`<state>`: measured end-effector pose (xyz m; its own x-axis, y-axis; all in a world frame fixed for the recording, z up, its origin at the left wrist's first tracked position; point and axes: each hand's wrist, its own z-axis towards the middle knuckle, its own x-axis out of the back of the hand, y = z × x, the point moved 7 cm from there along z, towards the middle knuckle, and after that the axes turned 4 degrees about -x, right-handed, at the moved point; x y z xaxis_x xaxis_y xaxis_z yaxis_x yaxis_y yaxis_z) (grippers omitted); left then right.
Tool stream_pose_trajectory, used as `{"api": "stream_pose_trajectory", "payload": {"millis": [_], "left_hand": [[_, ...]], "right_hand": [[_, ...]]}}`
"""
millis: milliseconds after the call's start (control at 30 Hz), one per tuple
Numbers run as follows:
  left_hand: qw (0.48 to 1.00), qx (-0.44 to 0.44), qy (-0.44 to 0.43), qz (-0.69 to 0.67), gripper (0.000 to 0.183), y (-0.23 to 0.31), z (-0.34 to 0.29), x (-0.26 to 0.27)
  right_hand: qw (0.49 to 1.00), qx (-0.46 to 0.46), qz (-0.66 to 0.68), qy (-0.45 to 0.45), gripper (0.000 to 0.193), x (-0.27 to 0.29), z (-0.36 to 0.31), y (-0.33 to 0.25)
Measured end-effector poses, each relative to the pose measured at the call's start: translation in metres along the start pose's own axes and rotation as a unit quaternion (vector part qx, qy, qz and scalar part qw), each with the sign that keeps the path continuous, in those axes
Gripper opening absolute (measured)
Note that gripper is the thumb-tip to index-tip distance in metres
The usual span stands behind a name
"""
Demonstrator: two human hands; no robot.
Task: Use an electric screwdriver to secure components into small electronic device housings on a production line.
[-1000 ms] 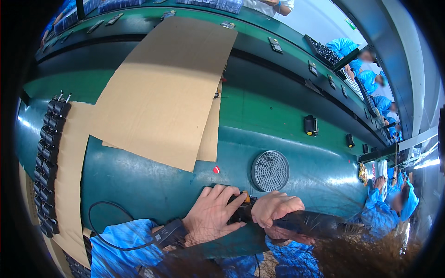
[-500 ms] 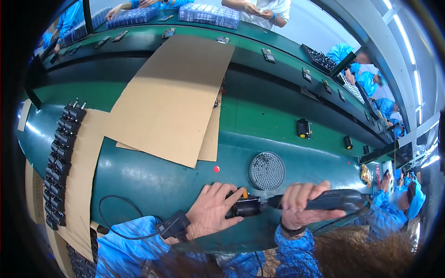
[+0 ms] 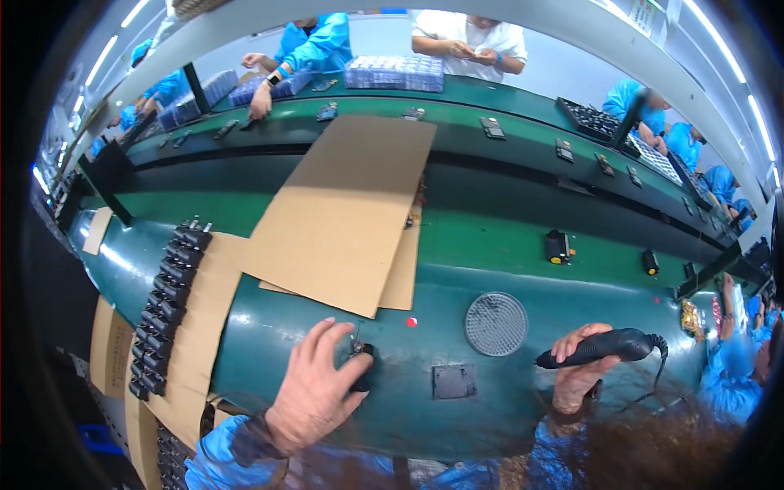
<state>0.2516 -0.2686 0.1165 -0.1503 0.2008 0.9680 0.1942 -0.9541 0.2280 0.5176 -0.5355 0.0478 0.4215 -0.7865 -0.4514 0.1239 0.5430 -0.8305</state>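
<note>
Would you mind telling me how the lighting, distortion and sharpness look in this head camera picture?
Head view: strong fisheye, so the green bench edge bows and a black rim rings the picture; ceiling strip lights glare at the upper corners and leave a sheen on the bench's left end; the left hand on a small black part and the right hand holding a black power tool are fairly sharp; brown strands blur the lower right.

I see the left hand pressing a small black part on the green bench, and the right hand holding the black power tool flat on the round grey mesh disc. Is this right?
Not quite. In the head view the right hand holds the black power tool lifted, to the right of the round grey mesh disc, not on it. The left hand does press the small black part on the green bench.
</note>
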Motion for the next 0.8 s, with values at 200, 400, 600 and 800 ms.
{"api": "stream_pose_trajectory", "payload": {"millis": [200, 400, 600, 800], "left_hand": [[0.985, -0.066, -0.106, -0.122, 0.057, 0.004, -0.023, -0.066], [0.966, 0.129, 0.018, -0.224, 0.079, -0.051, -0.089, -0.004], [0.846, 0.448, 0.272, -0.099, 0.074, -0.133, -0.297, 0.083], [0.796, 0.547, 0.26, 0.02, 0.066, -0.206, -0.426, 0.075]], "right_hand": [[0.998, -0.034, -0.047, -0.028, 0.078, -0.002, -0.008, 0.005], [0.999, -0.022, -0.013, -0.032, 0.074, 0.032, -0.005, 0.022], [0.944, 0.131, 0.142, -0.269, 0.07, -0.016, 0.008, 0.0], [0.998, -0.019, -0.052, -0.029, 0.069, 0.012, 0.001, 0.006]]}}
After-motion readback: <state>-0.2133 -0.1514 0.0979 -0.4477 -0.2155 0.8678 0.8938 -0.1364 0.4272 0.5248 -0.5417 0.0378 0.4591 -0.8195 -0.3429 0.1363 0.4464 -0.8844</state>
